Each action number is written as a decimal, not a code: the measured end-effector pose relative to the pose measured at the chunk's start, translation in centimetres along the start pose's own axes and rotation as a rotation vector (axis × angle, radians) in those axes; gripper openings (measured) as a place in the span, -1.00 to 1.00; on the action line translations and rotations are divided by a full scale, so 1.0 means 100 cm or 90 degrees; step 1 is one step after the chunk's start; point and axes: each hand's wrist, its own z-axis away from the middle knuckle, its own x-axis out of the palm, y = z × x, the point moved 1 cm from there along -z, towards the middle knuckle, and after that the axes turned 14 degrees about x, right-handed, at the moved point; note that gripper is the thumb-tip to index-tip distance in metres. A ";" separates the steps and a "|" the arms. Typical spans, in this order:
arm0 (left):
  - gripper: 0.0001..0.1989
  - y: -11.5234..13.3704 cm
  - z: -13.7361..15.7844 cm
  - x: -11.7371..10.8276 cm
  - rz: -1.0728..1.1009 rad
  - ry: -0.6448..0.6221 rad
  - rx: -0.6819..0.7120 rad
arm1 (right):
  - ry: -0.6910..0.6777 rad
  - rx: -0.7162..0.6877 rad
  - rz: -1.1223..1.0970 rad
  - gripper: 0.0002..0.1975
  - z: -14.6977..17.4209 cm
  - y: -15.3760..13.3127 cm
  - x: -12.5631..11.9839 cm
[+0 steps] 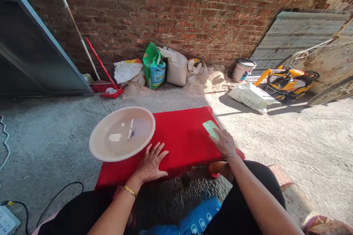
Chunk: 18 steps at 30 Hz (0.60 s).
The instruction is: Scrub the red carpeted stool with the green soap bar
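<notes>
A low table point(179, 132) in front of me is covered with red cloth. On its left part stands a pale pink plastic basin point(95, 141) holding clear water with bright reflections. My left hand point(151, 163) lies flat on the red cloth at the near edge, just beside the basin, fingers spread and holding nothing. At the right end of the table, my right hand point(225, 144) has its fingers over a pale green, flat rectangular thing with rounded corners point(210, 127). My hand hides the near end of it, and its exact kind is unclear.
Along the brick wall stand a red dustpan point(111, 93), a green sack point(154, 69), a white sack point(176, 68) and a bucket point(244, 70). A toy excavator point(289, 82) is at right. A power strip point(8, 220) and cable lie lower left. Blue plastic point(198, 216) lies below.
</notes>
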 end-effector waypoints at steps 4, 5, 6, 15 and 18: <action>-0.16 -0.001 0.000 0.001 -0.007 0.005 0.003 | -0.004 -0.244 -0.039 -0.57 0.026 -0.059 0.008; -0.16 -0.001 0.001 0.001 -0.010 0.004 0.003 | -0.009 -0.269 -0.032 -0.57 0.027 -0.064 0.009; -0.16 -0.001 0.000 0.001 -0.012 0.002 0.002 | -0.015 -0.268 -0.020 -0.57 0.026 -0.065 0.010; -0.16 0.002 -0.002 -0.002 -0.004 -0.009 -0.005 | -0.052 0.254 0.081 -0.53 -0.024 0.049 0.002; -0.17 0.002 -0.002 -0.002 0.000 -0.010 -0.010 | -0.036 0.253 -0.005 -0.55 -0.011 0.058 0.000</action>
